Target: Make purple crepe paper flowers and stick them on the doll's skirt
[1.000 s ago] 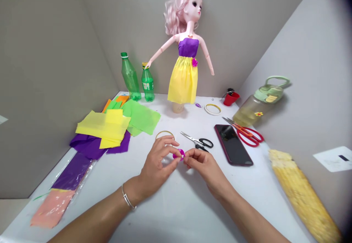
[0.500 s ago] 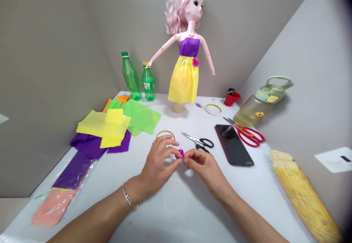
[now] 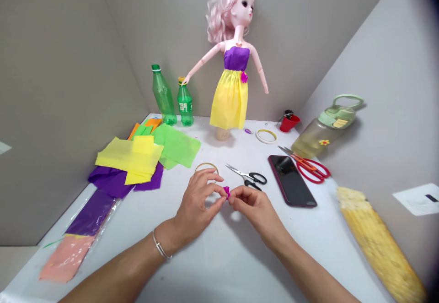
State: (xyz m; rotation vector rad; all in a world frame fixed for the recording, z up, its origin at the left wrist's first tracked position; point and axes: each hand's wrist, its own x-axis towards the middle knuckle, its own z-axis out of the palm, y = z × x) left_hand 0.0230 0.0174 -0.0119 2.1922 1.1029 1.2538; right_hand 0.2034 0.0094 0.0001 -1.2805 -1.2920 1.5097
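Note:
Between my fingertips is a small magenta flower (image 3: 227, 191), partly covered by them. My left hand (image 3: 200, 197) pinches it from the left with thumb and forefinger, the other fingers held off it. On the other side my right hand (image 3: 252, 204) pinches the flower's edge. Just beyond my hands lie small black-handled scissors (image 3: 252, 177) and a gold bangle (image 3: 206, 164), partly hidden behind my left fingers. Facing me at the back, a pink-haired doll (image 3: 236, 60) stands in a purple and yellow dress with a similar magenta flower at its waist.
Left are stacked coloured fabric pieces (image 3: 123, 156), a plastic-wrapped fabric packet (image 3: 78, 234) and two green bottles (image 3: 163, 94). Right are a phone (image 3: 291, 181), red-handled scissors (image 3: 310, 168), a water bottle (image 3: 318, 129), a white bangle (image 3: 265, 136), a red bucket (image 3: 289, 123) and a yellow block (image 3: 377, 243).
Between my fingertips the flower has turned and bunched narrower, so less of it shows. Both hands keep nearly the same place, and the whole view has shifted slightly.

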